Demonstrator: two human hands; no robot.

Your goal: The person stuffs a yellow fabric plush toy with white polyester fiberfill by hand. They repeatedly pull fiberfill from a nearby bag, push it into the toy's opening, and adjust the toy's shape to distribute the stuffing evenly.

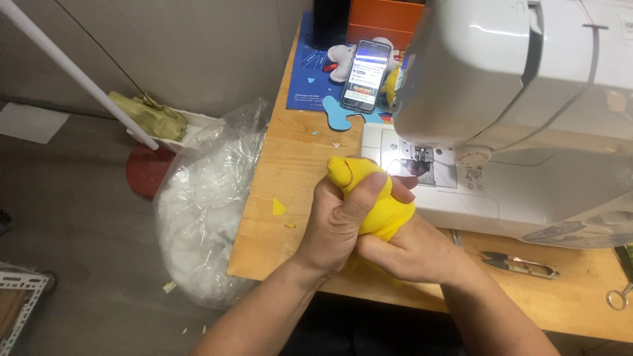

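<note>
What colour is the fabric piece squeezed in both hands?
Bright yellow: the fabric piece, gripped by the left hand and right hand, shows best in the head view.

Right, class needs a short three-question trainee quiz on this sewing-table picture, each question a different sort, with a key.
1. True or false: both hands grip the yellow fabric piece.
2. What lies on the wooden table right of the right hand? A) thread snips B) a ruler C) a mug
3. Which hand's thumb presses on top of the fabric?

Key: 1 true. 2 A, the thread snips. 3 The left hand, in front of the white sewing machine.
</note>
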